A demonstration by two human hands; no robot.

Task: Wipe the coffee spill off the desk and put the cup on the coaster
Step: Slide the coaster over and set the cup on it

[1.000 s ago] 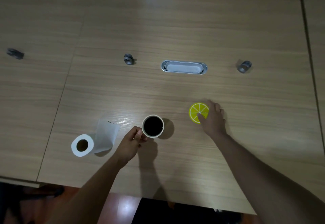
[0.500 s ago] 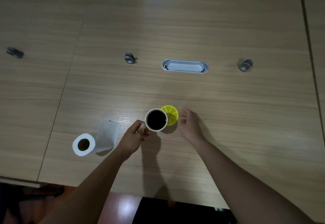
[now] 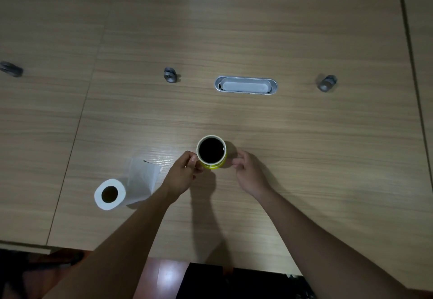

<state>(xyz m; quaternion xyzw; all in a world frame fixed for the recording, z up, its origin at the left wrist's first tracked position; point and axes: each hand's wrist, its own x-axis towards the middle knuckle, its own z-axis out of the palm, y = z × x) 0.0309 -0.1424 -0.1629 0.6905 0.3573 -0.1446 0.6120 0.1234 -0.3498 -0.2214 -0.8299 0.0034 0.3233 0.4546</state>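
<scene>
A white cup (image 3: pixel 211 151) full of dark coffee stands near the middle of the wooden desk (image 3: pixel 304 158). Under it lies the yellow lemon-slice coaster (image 3: pixel 212 166), of which only the near rim shows. My left hand (image 3: pixel 184 175) grips the cup's left side. My right hand (image 3: pixel 249 173) is just right of the cup, its fingertips pinched at the coaster's right edge. A white paper towel roll (image 3: pixel 110 194) lies on its side to the left, one sheet unrolled. A glossy patch (image 3: pixel 164 158) shows on the desk between the sheet and the cup.
A silver oval cable grommet (image 3: pixel 246 85) is set into the desk behind the cup. Small grey metal fittings sit at the left (image 3: pixel 10 69), the middle (image 3: pixel 169 75) and the right (image 3: pixel 326 83). The desk's front edge runs close below my forearms.
My right hand slid the coaster left from the right side until it lay under the cup. My left hand moved the cup up and to the right onto it.
</scene>
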